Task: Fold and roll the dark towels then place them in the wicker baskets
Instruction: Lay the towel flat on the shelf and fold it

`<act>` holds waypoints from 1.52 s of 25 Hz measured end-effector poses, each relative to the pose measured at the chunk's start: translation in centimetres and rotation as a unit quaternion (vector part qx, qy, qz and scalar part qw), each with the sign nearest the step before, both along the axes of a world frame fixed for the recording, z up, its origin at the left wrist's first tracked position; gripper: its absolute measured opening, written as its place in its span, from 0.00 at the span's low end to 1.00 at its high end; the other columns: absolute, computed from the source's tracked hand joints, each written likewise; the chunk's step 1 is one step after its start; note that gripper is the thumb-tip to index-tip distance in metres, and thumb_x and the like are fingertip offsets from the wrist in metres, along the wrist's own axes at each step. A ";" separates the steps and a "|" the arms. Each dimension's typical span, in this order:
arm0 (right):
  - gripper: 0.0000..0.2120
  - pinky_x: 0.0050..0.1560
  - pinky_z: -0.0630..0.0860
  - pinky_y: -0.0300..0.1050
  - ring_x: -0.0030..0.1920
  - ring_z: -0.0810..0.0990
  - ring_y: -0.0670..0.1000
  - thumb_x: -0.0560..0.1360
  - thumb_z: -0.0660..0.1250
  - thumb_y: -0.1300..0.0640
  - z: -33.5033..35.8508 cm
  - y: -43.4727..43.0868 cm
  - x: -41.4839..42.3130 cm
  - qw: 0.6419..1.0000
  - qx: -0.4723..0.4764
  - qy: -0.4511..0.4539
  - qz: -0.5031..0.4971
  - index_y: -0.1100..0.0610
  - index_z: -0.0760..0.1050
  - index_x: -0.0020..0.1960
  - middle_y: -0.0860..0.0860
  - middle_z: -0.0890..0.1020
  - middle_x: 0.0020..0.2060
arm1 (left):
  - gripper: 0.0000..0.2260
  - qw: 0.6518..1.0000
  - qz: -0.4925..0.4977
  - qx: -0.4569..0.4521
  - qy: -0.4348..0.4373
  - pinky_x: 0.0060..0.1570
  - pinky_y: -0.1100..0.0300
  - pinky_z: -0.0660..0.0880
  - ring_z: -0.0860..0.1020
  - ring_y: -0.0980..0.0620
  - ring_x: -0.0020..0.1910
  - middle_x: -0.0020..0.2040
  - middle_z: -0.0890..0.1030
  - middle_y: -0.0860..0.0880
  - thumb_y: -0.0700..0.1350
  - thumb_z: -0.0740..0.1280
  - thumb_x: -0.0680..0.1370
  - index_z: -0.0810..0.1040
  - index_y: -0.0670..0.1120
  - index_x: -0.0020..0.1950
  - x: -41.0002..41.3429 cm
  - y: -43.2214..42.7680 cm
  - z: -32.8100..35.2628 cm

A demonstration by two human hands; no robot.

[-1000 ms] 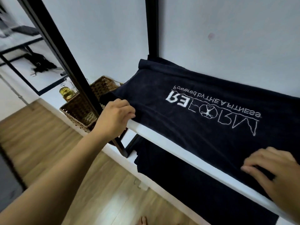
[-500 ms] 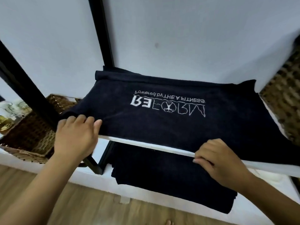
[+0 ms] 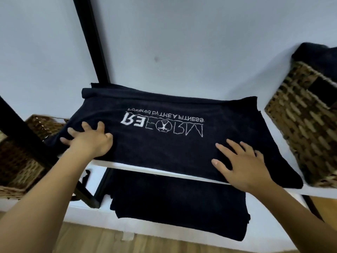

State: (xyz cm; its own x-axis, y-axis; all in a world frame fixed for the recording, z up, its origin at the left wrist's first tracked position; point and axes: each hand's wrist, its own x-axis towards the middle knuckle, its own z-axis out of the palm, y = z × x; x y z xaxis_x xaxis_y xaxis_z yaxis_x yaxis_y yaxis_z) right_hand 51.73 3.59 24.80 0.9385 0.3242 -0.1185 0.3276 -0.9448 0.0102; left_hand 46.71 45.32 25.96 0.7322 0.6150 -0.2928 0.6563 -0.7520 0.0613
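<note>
A dark towel (image 3: 164,147) with white upside-down lettering lies spread on the white shelf (image 3: 200,178), its front part hanging down over the shelf edge. My left hand (image 3: 89,141) rests on the towel's left side with fingers spread and slightly bent. My right hand (image 3: 242,161) lies flat on the towel's right front part, fingers straight. A wicker basket (image 3: 306,125) stands on the shelf at the right with dark cloth in its top. Another wicker basket (image 3: 23,157) sits lower at the left.
A black frame post (image 3: 91,41) rises behind the towel against the pale wall. A second black bar (image 3: 36,154) slants across the left basket. Wood floor (image 3: 109,241) shows below the shelf.
Both hands left the towel's front edge and moved up onto its top surface, with fingers now spread. The view shifted right and closer, bringing the right basket into sight.
</note>
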 end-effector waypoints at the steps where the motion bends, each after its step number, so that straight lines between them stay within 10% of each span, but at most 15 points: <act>1: 0.39 0.76 0.53 0.58 0.78 0.53 0.53 0.69 0.37 0.22 0.6 -0.1 0.4 1.000 0.013 -0.004 0.024 0.34 0.53 0.77 0.42 0.56 0.79 | 0.27 1.000 0.017 -0.010 0.006 0.71 0.26 0.42 0.41 0.24 0.76 0.82 0.43 0.40 0.59 0.46 0.83 0.47 0.54 0.81 0.5 0.1 0.3; 4: 0.42 0.77 0.56 0.57 0.77 0.56 0.49 0.68 0.38 0.20 1.4 -2.0 3.7 0.994 0.097 0.003 0.056 0.37 0.60 0.76 0.44 0.62 0.77 | 0.33 1.000 0.014 0.020 0.008 0.69 0.28 0.33 0.37 0.27 0.77 0.82 0.40 0.40 0.69 0.38 0.79 0.42 0.56 0.82 0.5 0.2 0.3; 9: 0.45 0.77 0.38 0.64 0.80 0.37 0.52 0.59 0.25 0.19 0.4 -0.3 6.4 0.997 0.011 0.058 0.059 0.28 0.42 0.75 0.41 0.41 0.80 | 0.38 0.996 0.058 0.044 0.055 0.69 0.28 0.33 0.35 0.34 0.78 0.82 0.39 0.41 0.73 0.38 0.77 0.38 0.56 0.81 -0.7 1.8 0.8; 13: 0.43 0.76 0.36 0.67 0.79 0.34 0.59 0.61 0.24 0.21 0.2 6.1 4.1 0.992 0.030 0.051 0.112 0.29 0.38 0.75 0.42 0.38 0.80 | 0.33 0.978 0.067 0.192 0.051 0.69 0.25 0.40 0.40 0.31 0.79 0.81 0.44 0.37 0.56 0.53 0.82 0.44 0.45 0.82 -0.1 2.8 3.8; 17: 0.39 0.75 0.35 0.69 0.78 0.33 0.62 0.68 0.32 0.24 -0.1 10.8 0.9 0.988 0.015 0.060 0.144 0.34 0.38 0.78 0.45 0.38 0.80 | 0.31 0.992 -0.067 0.024 -0.100 0.74 0.31 0.43 0.48 0.44 0.81 0.83 0.52 0.46 0.64 0.48 0.82 0.52 0.50 0.82 3.6 0.7 1.3; 26: 0.39 0.77 0.36 0.63 0.80 0.36 0.55 0.71 0.37 0.24 -0.1 7.1 7.4 0.992 0.037 0.035 0.116 0.38 0.44 0.79 0.48 0.43 0.81 | 0.34 0.995 0.036 0.054 -0.075 0.74 0.32 0.44 0.45 0.44 0.81 0.83 0.47 0.51 0.74 0.44 0.77 0.49 0.62 0.81 1.8 1.8 -1.9; 30: 0.31 0.78 0.37 0.61 0.80 0.42 0.55 0.79 0.50 0.32 -0.5 10.6 9.5 0.981 0.145 0.044 0.125 0.41 0.56 0.78 0.49 0.52 0.81 | 0.31 0.992 0.092 0.088 0.001 0.72 0.27 0.41 0.42 0.38 0.80 0.83 0.44 0.47 0.67 0.45 0.80 0.48 0.58 0.82 5.0 2.2 0.9; 34: 0.15 0.68 0.63 0.38 0.70 0.71 0.50 0.80 0.63 0.52 0.0 8.4 12.3 0.896 0.441 0.041 0.041 0.50 0.77 0.66 0.48 0.76 0.67 | 0.23 0.958 -0.156 0.150 -0.186 0.66 0.40 0.68 0.67 0.40 0.71 0.71 0.70 0.43 0.56 0.61 0.80 0.71 0.45 0.72 6.5 -11.8 1.5; 38: 0.14 0.56 0.68 0.33 0.59 0.80 0.50 0.78 0.63 0.63 -0.6 3.8 17.7 0.908 0.410 0.016 -0.085 0.55 0.81 0.60 0.50 0.83 0.59 | 0.25 0.934 -0.313 0.087 -0.147 0.43 0.52 0.69 0.71 0.46 0.54 0.53 0.72 0.50 0.70 0.54 0.77 0.70 0.48 0.54 6.6 -28.6 1.4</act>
State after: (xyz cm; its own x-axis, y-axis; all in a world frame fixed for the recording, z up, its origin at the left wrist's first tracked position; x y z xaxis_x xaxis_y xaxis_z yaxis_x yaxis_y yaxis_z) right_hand 69.39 7.44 24.23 0.9835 0.1667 0.0705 0.1651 -0.6667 -0.7268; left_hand 53.30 16.67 27.38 0.9973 0.0599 0.0421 0.0595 -0.9982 0.0109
